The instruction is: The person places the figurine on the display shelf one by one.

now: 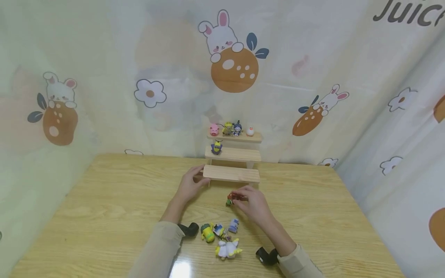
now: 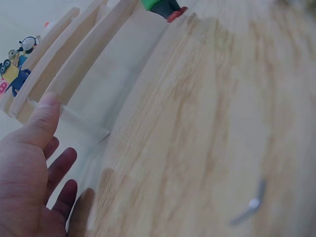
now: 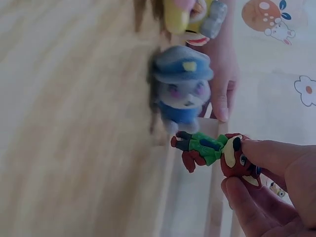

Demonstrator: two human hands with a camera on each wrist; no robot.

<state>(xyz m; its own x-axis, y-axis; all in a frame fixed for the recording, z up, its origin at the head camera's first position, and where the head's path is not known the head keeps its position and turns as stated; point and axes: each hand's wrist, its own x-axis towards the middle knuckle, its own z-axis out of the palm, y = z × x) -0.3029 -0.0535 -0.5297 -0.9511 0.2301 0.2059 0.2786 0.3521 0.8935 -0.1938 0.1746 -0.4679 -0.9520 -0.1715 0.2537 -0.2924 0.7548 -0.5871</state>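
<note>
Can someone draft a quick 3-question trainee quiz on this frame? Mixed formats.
1. True or false: the right hand pinches the red-and-green figurine.
2. Multiple choice: the left hand touches A) the stepped wooden shelf, B) the pile of figurines, C) the wall cloth.
3. Fill in: the pink pig figurine stands on the ___ step of the shelf.

Key: 1 true; 2 A; 3 top.
</note>
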